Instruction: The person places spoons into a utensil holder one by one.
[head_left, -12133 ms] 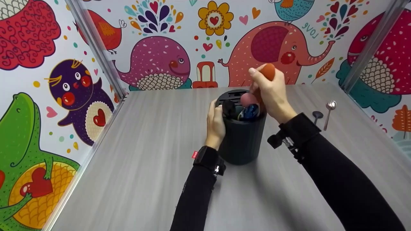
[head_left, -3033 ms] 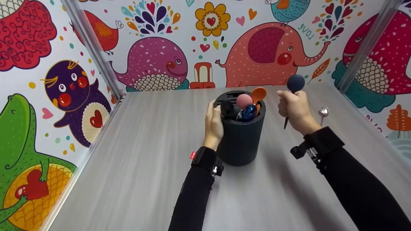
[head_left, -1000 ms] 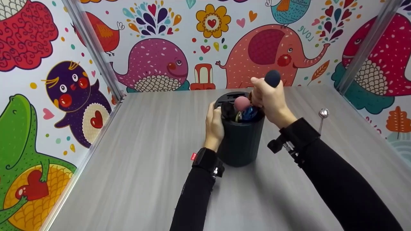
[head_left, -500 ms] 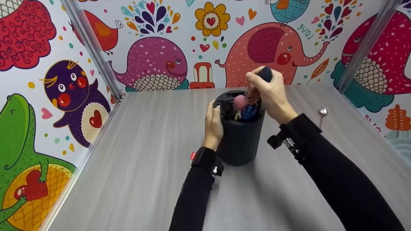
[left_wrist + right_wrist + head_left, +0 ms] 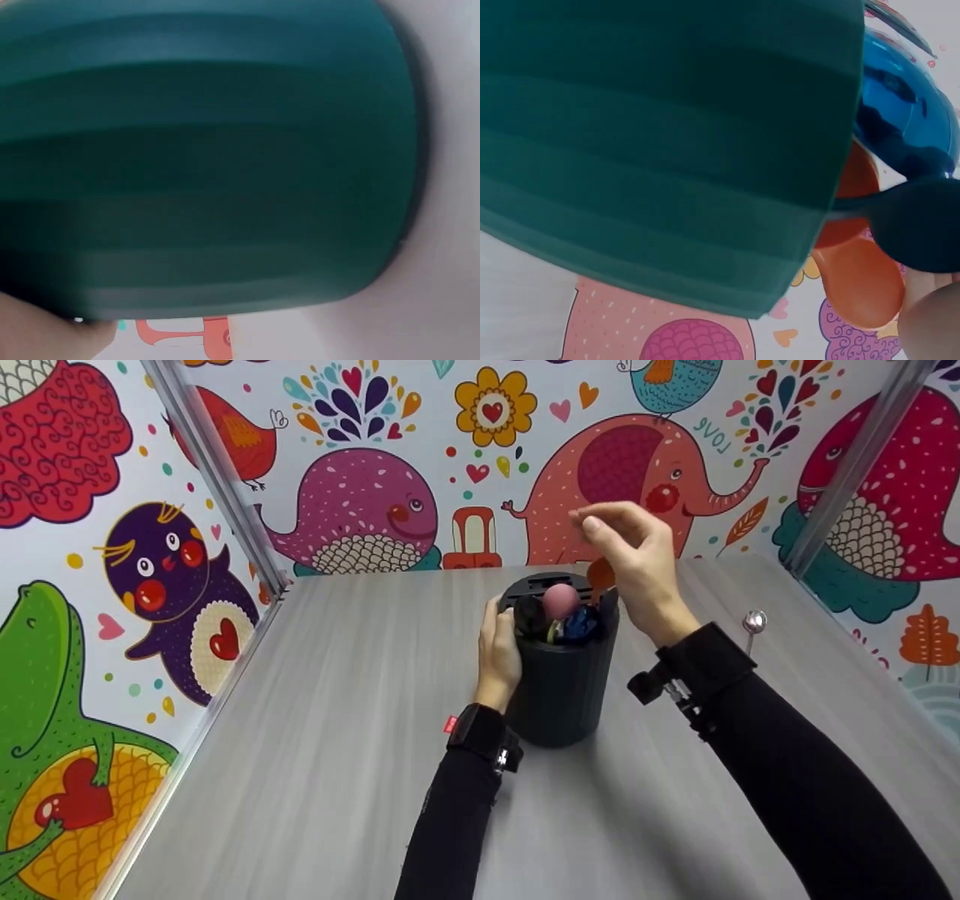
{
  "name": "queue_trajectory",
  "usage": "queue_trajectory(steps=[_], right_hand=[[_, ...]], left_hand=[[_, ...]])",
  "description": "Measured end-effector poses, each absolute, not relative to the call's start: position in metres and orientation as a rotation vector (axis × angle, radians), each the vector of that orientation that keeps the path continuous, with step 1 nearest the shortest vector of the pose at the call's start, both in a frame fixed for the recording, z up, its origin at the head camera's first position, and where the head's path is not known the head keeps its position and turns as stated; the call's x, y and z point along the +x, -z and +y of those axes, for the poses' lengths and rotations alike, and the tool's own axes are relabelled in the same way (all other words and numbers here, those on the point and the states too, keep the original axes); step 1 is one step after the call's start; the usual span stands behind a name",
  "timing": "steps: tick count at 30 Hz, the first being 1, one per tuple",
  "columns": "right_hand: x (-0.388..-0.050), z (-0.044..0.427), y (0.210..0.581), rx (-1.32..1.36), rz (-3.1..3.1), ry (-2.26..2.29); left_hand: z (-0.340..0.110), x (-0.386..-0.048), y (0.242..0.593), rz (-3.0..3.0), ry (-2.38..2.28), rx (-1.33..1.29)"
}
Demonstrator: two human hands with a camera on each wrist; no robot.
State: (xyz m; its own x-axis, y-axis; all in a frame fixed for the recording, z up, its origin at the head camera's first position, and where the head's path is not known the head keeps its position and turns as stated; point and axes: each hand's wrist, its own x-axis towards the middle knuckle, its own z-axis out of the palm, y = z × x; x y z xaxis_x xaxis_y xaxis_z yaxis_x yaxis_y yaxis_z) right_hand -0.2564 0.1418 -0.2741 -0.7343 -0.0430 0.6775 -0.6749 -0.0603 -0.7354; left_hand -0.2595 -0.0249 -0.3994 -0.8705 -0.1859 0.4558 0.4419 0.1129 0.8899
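Observation:
A dark ribbed utensil holder (image 5: 562,690) stands upright on the table. My left hand (image 5: 500,652) grips its left side near the rim. Just above the right rim is my right hand (image 5: 637,555), its fingers loosely bent with nothing between them. In the right wrist view a dark blue spoon (image 5: 922,225) leans out of the holder close to that hand; the head view mostly hides it. Also in the holder are an orange spoon (image 5: 600,575), a pink round-headed piece (image 5: 560,601), a shiny blue piece (image 5: 580,622) and a black piece (image 5: 529,615).
A small silver spoon (image 5: 754,622) lies on the grey wood-look table (image 5: 345,720) to the right, beyond the right forearm. Printed cartoon walls (image 5: 360,510) enclose the table at the back and both sides, with metal posts at the corners.
The right hand picked up the dark blue spoon from the table, carried it left to the holder and let go of it there. Earlier it held an orange spoon there. The left hand stayed put.

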Motion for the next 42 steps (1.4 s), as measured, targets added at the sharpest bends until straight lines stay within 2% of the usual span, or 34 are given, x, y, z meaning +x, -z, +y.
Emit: queue_trajectory(steps=[19,42], right_hand=[[-0.259,0.181,0.288,0.649,-2.062,-1.712],[-0.272,0.253,0.314,0.288,-2.235,-1.660]], left_hand=[[-0.023,-0.261,0.399,-1.917,1.805,-0.234],[-0.022,-0.260,0.400,-1.947,1.788,-0.224]])
